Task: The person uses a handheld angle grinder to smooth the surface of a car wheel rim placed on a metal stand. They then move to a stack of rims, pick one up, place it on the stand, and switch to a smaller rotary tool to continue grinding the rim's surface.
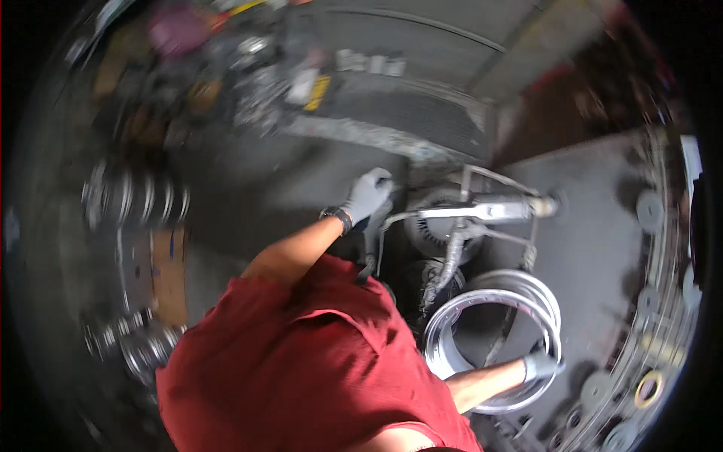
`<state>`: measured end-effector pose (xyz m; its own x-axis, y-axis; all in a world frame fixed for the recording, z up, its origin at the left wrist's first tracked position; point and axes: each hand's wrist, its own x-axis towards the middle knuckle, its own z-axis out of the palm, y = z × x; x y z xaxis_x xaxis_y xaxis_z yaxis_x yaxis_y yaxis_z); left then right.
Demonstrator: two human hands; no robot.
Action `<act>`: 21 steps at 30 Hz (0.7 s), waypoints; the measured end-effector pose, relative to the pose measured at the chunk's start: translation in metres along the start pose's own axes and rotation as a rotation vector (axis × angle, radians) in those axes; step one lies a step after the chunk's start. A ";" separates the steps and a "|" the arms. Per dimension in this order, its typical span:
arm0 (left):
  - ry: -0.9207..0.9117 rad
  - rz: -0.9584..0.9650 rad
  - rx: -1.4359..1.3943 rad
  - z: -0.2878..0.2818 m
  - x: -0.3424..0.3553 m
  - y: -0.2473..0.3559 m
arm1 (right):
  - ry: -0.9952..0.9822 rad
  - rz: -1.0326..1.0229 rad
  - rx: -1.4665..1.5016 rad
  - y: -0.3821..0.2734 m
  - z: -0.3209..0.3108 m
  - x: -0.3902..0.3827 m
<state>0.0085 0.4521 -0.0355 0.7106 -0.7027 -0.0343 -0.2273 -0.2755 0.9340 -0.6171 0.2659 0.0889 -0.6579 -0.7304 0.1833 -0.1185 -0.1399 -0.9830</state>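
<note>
A silver wheel rim (pixel 443 351), an open hoop without a centre, stands tilted at the lower right. My right hand (pixel 541 366), in a light grey glove, grips its right edge with the fingers wrapped over the lip. Further forward and to the left, my left hand (pixel 367 194) wears a similar glove with a dark band at the wrist. Its fingers look curled in beside a bent metal bar (pixel 382 237); whatever they hold, if anything, is hidden. A machine with a pale metal arm (pixel 489 212) rises between both hands, above a round slotted disc (pixel 437 226).
Stacked silver rims (pixel 135 200) lie at the left, with more rims (pixel 147 350) below a brown cardboard piece (pixel 169 275). Wheel-like discs (pixel 649 211) line a rack along the right. Cluttered, blurred items (pixel 260 90) fill the far left, near a raised ledge (pixel 361 133).
</note>
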 end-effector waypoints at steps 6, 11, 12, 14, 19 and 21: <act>0.458 -0.536 0.195 -0.146 -0.161 -0.172 | -0.122 -0.004 0.173 -0.049 0.033 -0.074; 0.420 -0.959 -0.371 -0.182 -0.342 -0.329 | -0.397 0.071 0.199 -0.054 0.078 -0.151; 0.373 -0.910 -0.275 -0.183 -0.381 -0.345 | -0.445 0.081 0.209 -0.054 0.088 -0.168; 0.387 -0.855 0.047 -0.172 -0.428 -0.355 | -0.534 0.097 0.232 -0.059 0.105 -0.202; 0.685 -1.101 -0.455 -0.173 -0.454 -0.300 | -0.779 0.106 0.279 -0.075 0.146 -0.296; 0.810 -1.087 -0.427 -0.192 -0.451 -0.285 | -0.888 0.111 0.291 -0.085 0.160 -0.340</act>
<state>-0.1189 0.9735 -0.2178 0.6108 0.3311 -0.7192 0.7817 -0.1082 0.6141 -0.2646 0.4191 0.1109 0.1681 -0.9752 0.1439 0.1800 -0.1131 -0.9771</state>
